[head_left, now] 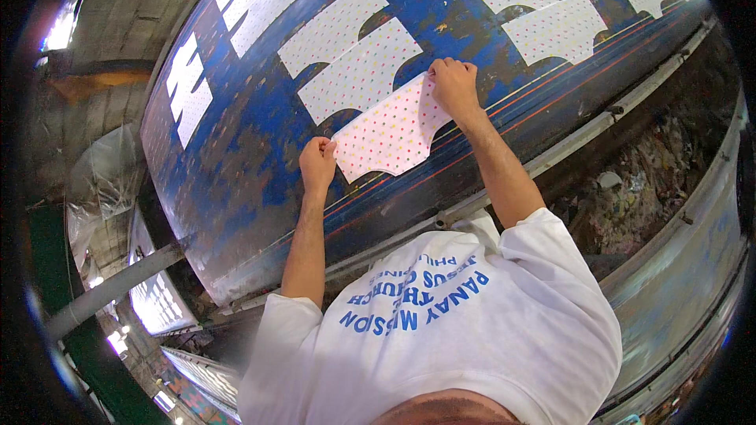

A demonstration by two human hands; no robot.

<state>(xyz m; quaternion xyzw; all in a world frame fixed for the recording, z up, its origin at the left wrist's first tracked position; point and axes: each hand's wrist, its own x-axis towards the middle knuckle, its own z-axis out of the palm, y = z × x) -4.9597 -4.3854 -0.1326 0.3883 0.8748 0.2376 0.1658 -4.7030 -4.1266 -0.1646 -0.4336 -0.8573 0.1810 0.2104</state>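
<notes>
A white fabric panel (391, 131) with small coloured dots hangs between my two hands over the near edge of the blue table. My left hand (317, 164) pinches its left corner. With fingers curled, my right hand (454, 88) grips the upper right corner. The panel's top edge is straight, and its lower edge curves inward at the sides. Just beyond it lies a matching dotted panel (361, 71), flat on the worn blue tabletop (236, 157). Whether the held panel touches the table is not clear.
More dotted fabric panels (555, 29) lie in rows across the table, with others (189, 90) towards its left end. A metal rail (579, 140) runs along the near edge. Scraps (630, 189) lie below on the right. A grey pipe (114, 291) stands at the left.
</notes>
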